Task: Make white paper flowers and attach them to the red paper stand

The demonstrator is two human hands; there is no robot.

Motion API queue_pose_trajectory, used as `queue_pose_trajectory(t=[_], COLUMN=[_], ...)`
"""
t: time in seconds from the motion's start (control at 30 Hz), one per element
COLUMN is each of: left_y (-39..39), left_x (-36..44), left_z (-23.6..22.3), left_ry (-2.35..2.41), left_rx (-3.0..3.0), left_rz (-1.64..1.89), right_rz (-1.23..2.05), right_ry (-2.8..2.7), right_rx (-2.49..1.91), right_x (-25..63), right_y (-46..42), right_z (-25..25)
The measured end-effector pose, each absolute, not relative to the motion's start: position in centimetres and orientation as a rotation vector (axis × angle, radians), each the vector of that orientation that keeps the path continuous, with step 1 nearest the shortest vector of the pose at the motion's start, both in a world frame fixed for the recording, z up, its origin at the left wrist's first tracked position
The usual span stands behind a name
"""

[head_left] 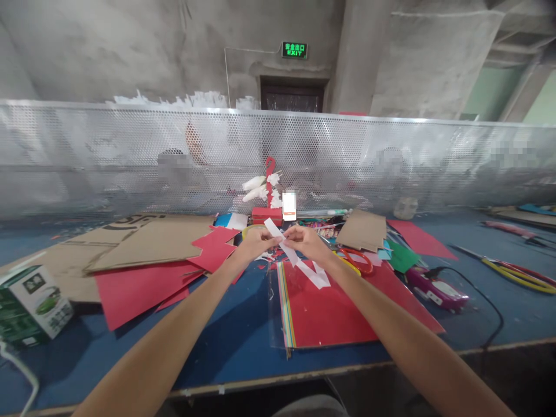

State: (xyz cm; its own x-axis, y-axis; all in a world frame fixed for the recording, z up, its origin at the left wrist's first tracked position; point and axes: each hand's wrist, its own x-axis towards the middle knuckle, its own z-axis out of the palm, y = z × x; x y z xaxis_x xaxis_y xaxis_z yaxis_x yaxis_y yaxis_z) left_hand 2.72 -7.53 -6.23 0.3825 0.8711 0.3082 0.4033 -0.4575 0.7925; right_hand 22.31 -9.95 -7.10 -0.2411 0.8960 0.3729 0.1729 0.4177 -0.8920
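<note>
Fingers of the left hand (259, 240) and right hand (304, 240) pinch a white paper strip (274, 229) above the tabletop (226, 341). Its loose end hangs over the red sheets (339, 318), near their upper edge; bare blue surface lies left of them, reaching the front edge.

Blue tbl (237, 359) has a worn, pale near edge. On L, grn/wht carton (32, 307) stands w/ brn cardboard sheets (152, 240) just beyond; red paper (134, 292) sticks out from under them. Nr ctr: pack of red sheets (334, 318) lies flat in clr plastic, striped multi-col. strip at its L side. R of pack: purple device (434, 292) w/ blk cord (497, 310). Glass jar (406, 207) sits far R; scissors w/ yel & red handles (521, 281) lie at R.
</note>
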Motion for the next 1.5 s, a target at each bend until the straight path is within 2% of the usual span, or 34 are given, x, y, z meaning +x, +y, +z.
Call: queue_pose_trajectory(t=[0.63, 1.5], left_y=[-8.1, -7.7], left_x=[3.2, 3.1], left_z=[-5.9, -6.1], left_ry=[0.937, 0.913], left_rx=[1.869, 1.994], left_rz=[0.974, 0.965], right_rz=[1.113, 1.238], right_ry=[-1.474, -1.438], right_rx=[-0.927, -0.880], right_x=[22.2, 22.1], right_y=[-10.2, -10.2], right_z=[-7.0, -7.0])
